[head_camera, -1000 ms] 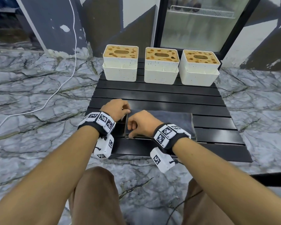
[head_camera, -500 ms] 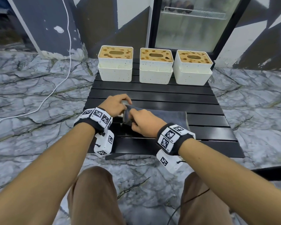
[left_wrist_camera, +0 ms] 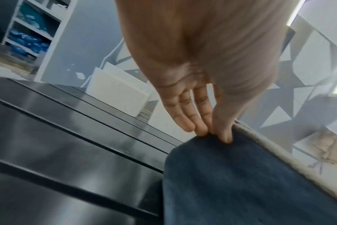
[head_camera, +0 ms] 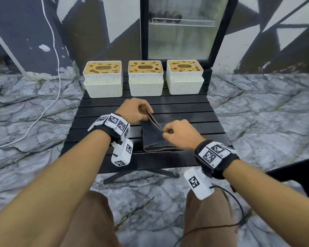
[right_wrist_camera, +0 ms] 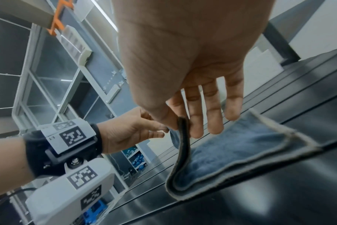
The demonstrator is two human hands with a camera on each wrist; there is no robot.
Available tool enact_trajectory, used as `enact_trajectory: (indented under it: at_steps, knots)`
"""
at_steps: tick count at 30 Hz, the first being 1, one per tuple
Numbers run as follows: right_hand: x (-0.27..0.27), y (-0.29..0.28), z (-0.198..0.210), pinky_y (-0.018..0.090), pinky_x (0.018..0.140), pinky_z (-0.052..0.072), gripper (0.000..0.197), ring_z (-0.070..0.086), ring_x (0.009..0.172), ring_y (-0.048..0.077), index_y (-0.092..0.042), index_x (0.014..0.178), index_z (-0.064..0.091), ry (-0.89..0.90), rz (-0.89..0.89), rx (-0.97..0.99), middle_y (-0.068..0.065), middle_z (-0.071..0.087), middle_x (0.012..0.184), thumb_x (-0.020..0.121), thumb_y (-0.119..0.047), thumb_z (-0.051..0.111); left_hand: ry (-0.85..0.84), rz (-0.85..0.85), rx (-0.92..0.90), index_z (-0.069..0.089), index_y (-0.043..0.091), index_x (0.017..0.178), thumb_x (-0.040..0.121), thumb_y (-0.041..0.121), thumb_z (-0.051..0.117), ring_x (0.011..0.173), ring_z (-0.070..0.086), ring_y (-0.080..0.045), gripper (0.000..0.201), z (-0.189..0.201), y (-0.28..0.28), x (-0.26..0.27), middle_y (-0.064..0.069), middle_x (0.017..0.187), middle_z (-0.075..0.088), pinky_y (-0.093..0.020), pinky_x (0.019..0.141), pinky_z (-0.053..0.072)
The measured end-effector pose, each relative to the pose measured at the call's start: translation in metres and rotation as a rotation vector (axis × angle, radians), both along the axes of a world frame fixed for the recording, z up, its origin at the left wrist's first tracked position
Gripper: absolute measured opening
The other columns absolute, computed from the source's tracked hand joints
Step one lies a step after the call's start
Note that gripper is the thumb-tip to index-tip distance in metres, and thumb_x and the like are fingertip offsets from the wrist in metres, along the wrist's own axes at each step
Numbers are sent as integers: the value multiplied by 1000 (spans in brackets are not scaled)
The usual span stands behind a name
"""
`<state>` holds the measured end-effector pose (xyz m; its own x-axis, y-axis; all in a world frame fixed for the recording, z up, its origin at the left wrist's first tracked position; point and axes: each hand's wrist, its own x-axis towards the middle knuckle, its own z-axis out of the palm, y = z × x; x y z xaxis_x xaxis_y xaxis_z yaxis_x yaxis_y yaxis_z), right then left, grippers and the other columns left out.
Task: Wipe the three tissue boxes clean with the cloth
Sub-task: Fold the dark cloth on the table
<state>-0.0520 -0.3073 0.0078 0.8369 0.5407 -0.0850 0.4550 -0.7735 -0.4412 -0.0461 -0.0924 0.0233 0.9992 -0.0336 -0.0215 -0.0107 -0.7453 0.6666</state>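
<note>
Three white tissue boxes with stained brown lids stand in a row at the table's far edge: left (head_camera: 103, 78), middle (head_camera: 145, 77), right (head_camera: 185, 76). A dark blue-grey cloth (head_camera: 153, 138) lies folded on the black slatted table (head_camera: 168, 106), its upper layer lifted. My left hand (head_camera: 146, 113) pinches the cloth's far corner (left_wrist_camera: 217, 137) between thumb and fingers. My right hand (head_camera: 165, 131) pinches the near edge of the same layer (right_wrist_camera: 183, 126) with thumb and forefinger, the other fingers straight. Both hands are well short of the boxes.
The small table stands on a grey marbled floor (head_camera: 34, 113). A white cable (head_camera: 48, 93) trails over the floor on the left. A glass-fronted cabinet (head_camera: 180, 29) rises behind the boxes. A dark object (head_camera: 296, 175) sits at the right edge.
Both hands have lifted the cloth's left edge off the table. The left hand has moved away toward the boxes and the right hand to the right, so the layer stands raised between them.
</note>
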Motion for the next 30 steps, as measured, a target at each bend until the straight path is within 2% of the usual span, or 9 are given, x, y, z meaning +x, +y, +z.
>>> enact_trajectory:
  at_steps: [2, 5, 7, 10, 14, 18, 22, 26, 30]
  knots:
    - [1, -16, -9, 35, 74, 52, 25, 59, 77, 25, -28, 58, 53, 23, -22, -13, -2, 64, 70, 82, -33, 56, -39, 20, 33, 74, 22, 88, 81, 10, 80, 75, 62, -7, 15, -5, -20, 8, 2, 82, 72, -8, 68, 43]
    - [3, -34, -20, 32, 74, 50, 28, 59, 77, 24, -24, 58, 53, 80, -48, -1, 1, 63, 71, 84, -32, 58, -18, 25, 41, 73, 19, 87, 83, 13, 78, 70, 61, -11, 10, -17, -46, 18, -4, 81, 71, -23, 72, 49]
    - [4, -41, -25, 32, 76, 49, 25, 59, 81, 24, -23, 63, 57, 115, -57, -1, 3, 64, 74, 86, -32, 58, -15, 40, 68, 73, 17, 88, 83, 13, 77, 67, 59, -11, 8, -26, -60, 25, 1, 75, 67, -29, 75, 53]
    - [8, -49, -32, 29, 74, 47, 29, 58, 82, 23, -24, 59, 54, 149, -86, 4, 2, 62, 72, 86, -32, 59, -47, 50, 106, 73, 18, 88, 83, 14, 76, 73, 60, -17, 7, -36, -76, 35, 10, 69, 60, -33, 79, 54]
    - [13, -55, -40, 28, 74, 47, 23, 58, 83, 21, -20, 65, 61, 225, -98, 32, 2, 65, 76, 86, -30, 60, -56, 17, 185, 73, 18, 93, 85, 14, 74, 82, 58, -17, 9, -46, -90, 47, 12, 73, 56, -25, 76, 42]
    - [22, -56, -50, 38, 81, 51, 26, 61, 85, 24, -12, 70, 63, 241, -131, 62, 5, 69, 78, 86, -31, 57, -57, 24, 174, 72, 19, 89, 86, 10, 72, 77, 56, -15, 9, -57, -94, 56, 14, 70, 55, -27, 76, 46]
    - [26, -57, -54, 33, 75, 49, 28, 59, 85, 25, -14, 71, 62, 198, -173, 15, 4, 66, 80, 85, -38, 54, -80, 19, 151, 70, 22, 98, 87, 9, 70, 76, 57, -11, 17, -68, -95, 56, 17, 72, 56, -27, 76, 46]
    - [25, -59, -48, 28, 68, 44, 31, 59, 82, 24, -20, 63, 53, 155, -175, -121, 2, 64, 82, 78, -46, 61, -76, 51, -51, 66, 20, 117, 84, -7, 64, 71, 58, -1, 43, -66, -83, 53, 8, 80, 65, -11, 68, 46]
    - [38, -59, -37, 29, 70, 46, 27, 60, 81, 19, -22, 73, 55, 122, -274, -2, -4, 64, 78, 71, -46, 68, -159, 171, -158, 69, 16, 109, 85, -6, 63, 73, 59, -7, 33, -53, -53, 40, 6, 80, 66, -9, 65, 47]
